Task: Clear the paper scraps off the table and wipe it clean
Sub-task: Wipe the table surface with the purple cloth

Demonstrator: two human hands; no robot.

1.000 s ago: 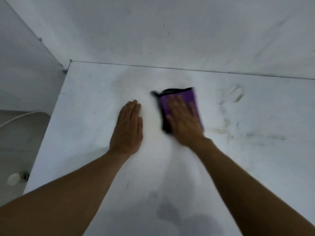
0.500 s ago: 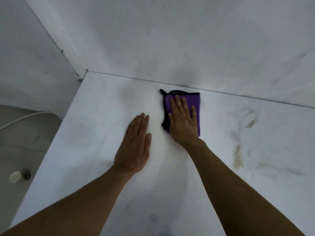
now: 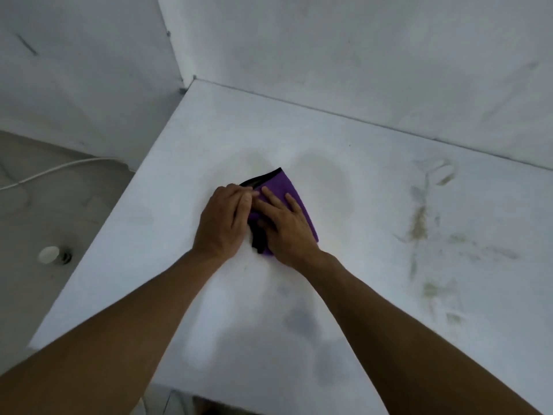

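Note:
A purple cloth (image 3: 285,187) with a black edge lies folded on the white table (image 3: 374,223), near its middle. My right hand (image 3: 285,226) lies flat on the cloth with fingers spread, pressing it down. My left hand (image 3: 223,220) is at the cloth's left edge, its fingers curled over the black border. No paper scraps show on the table.
Yellowish-brown smears (image 3: 419,226) mark the table to the right of the cloth. White walls (image 3: 359,55) meet the table's far edge and left corner. On the floor to the left lie a white cable (image 3: 59,169) and a small round white object (image 3: 49,254).
My left hand has moved right from the bare table to the cloth's left edge and curled onto it. The cloth has turned at an angle, and my view has shifted right.

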